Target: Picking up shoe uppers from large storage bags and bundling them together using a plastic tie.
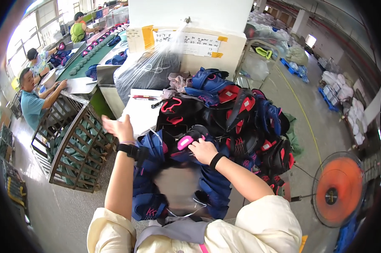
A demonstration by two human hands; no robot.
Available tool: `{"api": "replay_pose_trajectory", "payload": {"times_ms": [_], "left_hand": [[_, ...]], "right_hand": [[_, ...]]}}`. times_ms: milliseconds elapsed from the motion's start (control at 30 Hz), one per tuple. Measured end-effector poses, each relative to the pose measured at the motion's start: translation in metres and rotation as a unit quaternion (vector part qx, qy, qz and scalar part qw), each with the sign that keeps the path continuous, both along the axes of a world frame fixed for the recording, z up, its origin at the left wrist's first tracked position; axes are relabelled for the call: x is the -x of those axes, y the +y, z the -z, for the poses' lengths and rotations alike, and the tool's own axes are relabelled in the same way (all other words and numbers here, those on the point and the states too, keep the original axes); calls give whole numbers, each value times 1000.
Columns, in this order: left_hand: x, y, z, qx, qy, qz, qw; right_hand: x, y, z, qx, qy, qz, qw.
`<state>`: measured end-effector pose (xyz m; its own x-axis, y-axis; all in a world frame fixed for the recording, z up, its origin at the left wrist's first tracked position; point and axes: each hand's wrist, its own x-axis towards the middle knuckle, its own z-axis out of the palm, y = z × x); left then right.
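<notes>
My left hand point(119, 128) is raised at the left, fingers spread and holding nothing, above the gap between a brown slatted crate and the white paper point(140, 113) on the table. My right hand point(204, 152) is closed on the edge of a dark shoe upper point(195, 134) with a bright pink lining and a white label. Navy shoe uppers point(216, 189) with pink stitching stand in stacked rows around the near part of the table. Beyond my right hand is a heap of black and red uppers point(241, 109), with more navy ones on top.
The slatted crate point(78, 145) holds green pieces. An orange fan point(338, 189) stands at the right. Clear plastic sheeting covers a dark bundle point(150, 71) behind the table. Several people work along a green conveyor point(83, 63) at the far left.
</notes>
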<state>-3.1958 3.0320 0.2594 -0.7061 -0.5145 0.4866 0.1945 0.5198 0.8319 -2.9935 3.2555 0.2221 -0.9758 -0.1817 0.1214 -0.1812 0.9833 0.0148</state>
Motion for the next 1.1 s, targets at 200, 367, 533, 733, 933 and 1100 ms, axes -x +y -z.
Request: {"api": "replay_pose_trajectory", "payload": {"times_ms": [200, 367, 533, 733, 933, 1100], "left_hand": [[-62, 56, 72, 338, -177, 593, 709], [-128, 105, 103, 322, -91, 443, 832], [-110, 148, 72, 250, -260, 554, 750], [-130, 193, 66, 364, -354, 512, 693], [-148, 163, 100, 292, -338, 538, 715], [-166, 135, 109, 144, -266, 650, 698]], "right_hand": [[-19, -16, -12, 109, 98, -39, 988], [-133, 16, -47, 326, 140, 237, 904], [-302, 19, 32, 628, -155, 461, 607], [-299, -33, 109, 907, -72, 343, 234], [-254, -41, 82, 906, -85, 345, 233], [-240, -61, 77, 883, -90, 375, 267]]}}
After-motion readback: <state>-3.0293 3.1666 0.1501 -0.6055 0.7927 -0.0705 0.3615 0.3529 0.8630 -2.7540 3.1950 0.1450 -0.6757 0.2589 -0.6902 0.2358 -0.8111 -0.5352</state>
